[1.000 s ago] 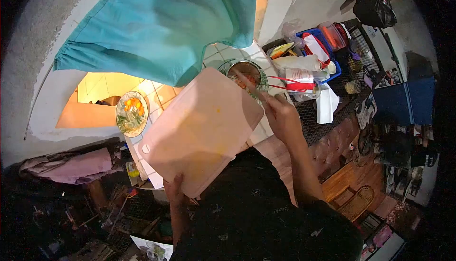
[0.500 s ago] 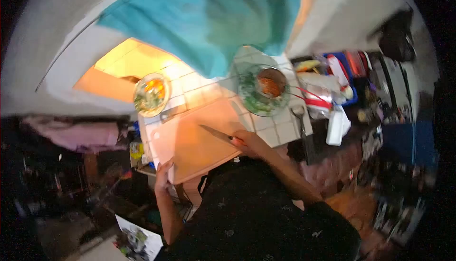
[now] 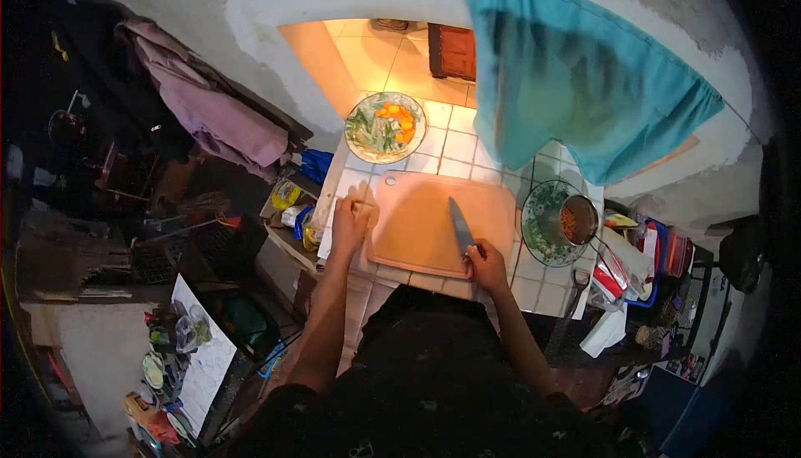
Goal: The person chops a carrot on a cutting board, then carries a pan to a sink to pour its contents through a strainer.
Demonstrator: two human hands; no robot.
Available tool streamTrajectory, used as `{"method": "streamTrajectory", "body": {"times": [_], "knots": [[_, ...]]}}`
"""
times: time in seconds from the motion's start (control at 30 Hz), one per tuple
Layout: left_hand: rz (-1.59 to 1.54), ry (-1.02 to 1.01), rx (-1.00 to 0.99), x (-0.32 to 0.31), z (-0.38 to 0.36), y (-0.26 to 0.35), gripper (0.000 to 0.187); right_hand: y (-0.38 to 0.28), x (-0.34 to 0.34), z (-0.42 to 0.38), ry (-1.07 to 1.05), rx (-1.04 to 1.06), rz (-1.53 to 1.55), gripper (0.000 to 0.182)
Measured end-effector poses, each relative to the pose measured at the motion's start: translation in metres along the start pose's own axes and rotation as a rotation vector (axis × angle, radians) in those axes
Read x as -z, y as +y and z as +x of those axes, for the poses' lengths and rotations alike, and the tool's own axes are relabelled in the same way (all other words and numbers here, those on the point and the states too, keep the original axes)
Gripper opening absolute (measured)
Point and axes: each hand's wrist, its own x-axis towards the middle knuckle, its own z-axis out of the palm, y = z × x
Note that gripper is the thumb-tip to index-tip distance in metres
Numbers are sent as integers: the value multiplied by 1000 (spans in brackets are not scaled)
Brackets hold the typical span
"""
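Note:
A kitchen knife (image 3: 459, 223) is held by its handle in my right hand (image 3: 487, 264), at the lower right edge of the orange cutting board (image 3: 417, 216). Its blade points away from me over the board, which has nothing lying on it. My left hand (image 3: 351, 223) is just beside the board's left edge, over the white tiles, its fingers loosely apart and holding nothing. Beyond the board stands a plate (image 3: 360, 148) of chopped green and orange vegetables. On the right, a strainer (image 3: 587, 223) with brownish-orange contents overlaps a green-patterned glass plate (image 3: 538, 241).
A teal curtain (image 3: 576, 83) hangs over the far right of the tiled counter (image 3: 450, 143). A dark-handled utensil (image 3: 577, 287) lies at the right, near a blue basket (image 3: 659, 249) of packages. Yellow packets (image 3: 285, 193) sit on a low shelf at left.
My view has turned, and the board now lies straighter before me. My left hand has left the board's near edge for its left side. The knife now points away rather than leftward.

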Motion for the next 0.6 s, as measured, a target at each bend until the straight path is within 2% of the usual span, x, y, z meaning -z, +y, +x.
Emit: {"method": "streamTrajectory", "body": {"times": [0.03, 0.17, 0.23, 0.3, 0.37, 0.5, 0.6], "knots": [[-1, 49, -56, -6, 17, -9, 28, 1, -2, 1, -6, 1, 30, 18], [-133, 11, -186, -18, 106, 22, 23, 0, -5, 5, 4, -11, -56, 18], [-29, -24, -236, -35, 146, 26, 24, -3, -4, 9, -48, -44, 72, 18], [43, -55, -276, -49, 177, 29, 26, -10, -3, 8, -22, -63, 49, 18], [187, -117, -314, -59, 191, 30, 30, -13, -6, 10, 0, -86, 31, 19], [206, -203, -348, -77, 204, 18, 25, -6, -5, 11, 13, -83, 58, 21], [130, -113, -363, -83, 207, 14, 21, -5, -8, 12, 30, -99, 66, 21]]}}
